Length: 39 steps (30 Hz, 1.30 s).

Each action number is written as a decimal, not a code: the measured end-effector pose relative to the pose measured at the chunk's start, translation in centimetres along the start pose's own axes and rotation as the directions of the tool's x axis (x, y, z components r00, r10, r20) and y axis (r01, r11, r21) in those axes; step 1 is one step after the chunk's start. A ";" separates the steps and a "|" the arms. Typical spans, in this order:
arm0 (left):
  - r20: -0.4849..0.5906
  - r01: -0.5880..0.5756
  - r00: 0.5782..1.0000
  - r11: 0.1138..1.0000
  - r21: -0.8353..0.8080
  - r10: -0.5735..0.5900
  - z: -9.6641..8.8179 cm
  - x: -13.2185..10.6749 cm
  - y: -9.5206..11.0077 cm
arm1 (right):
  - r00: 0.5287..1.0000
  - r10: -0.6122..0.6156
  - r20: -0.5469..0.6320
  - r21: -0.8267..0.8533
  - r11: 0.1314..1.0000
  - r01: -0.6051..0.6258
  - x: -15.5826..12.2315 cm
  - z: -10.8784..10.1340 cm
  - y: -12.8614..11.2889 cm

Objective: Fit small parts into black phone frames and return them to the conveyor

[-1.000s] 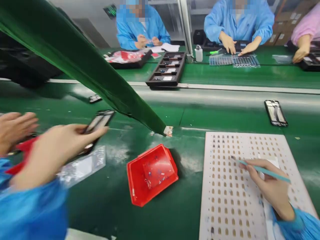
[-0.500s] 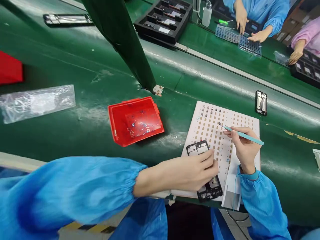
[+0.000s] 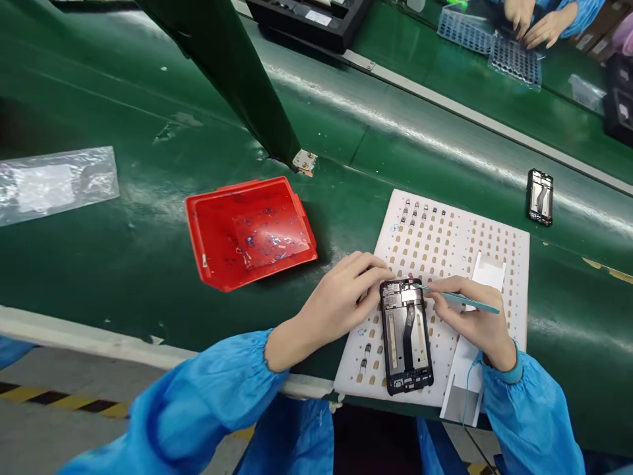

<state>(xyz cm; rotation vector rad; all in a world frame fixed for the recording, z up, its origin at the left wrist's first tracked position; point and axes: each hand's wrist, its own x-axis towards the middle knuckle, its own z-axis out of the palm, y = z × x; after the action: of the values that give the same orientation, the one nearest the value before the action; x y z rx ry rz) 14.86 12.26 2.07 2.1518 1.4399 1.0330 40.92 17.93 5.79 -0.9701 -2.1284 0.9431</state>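
Observation:
A black phone frame [image 3: 407, 335] with a dark flex cable down its middle lies on a white tray [image 3: 353, 369] with rows of small slots. At its upper left edge my left hand [image 3: 343, 297] is closed, fingertips and thumb against the frame's side and corner. My right hand [image 3: 475, 316] grips light blue tweezers [image 3: 465, 301] like a pen. Their tip touches or hovers just over the top of the frame; which one I cannot tell. Small metal parts [image 3: 414, 212] sit in several slots along the tray's far edge, a few more near its lower left.
Left of the tray stands a red bin [image 3: 222, 231] with tiny scraps inside. A green post [image 3: 237, 79] rises behind it. Another phone frame [image 3: 540, 196] lies at the right, a clear plastic bag [image 3: 59, 185] far left. Across the bench a co-worker's hands [image 3: 539, 26] handle blue trays.
The tweezers have moved from the tray's upper slots down to the frame's top. My left hand has shifted from across the frame to its upper left, uncovering it. The view has shifted slightly.

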 end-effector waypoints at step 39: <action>0.223 -0.389 0.920 0.817 0.426 0.322 1.0 -0.9 -0.2 | 0.980 0.197 -0.012 0.141 0.971 -0.194 0.0 0.1 0.9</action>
<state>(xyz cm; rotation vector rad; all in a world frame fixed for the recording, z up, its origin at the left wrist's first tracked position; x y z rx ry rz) 15.24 11.61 0.95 2.8641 1.3448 0.6638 41.12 18.34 5.05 -1.1293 -1.9422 1.1521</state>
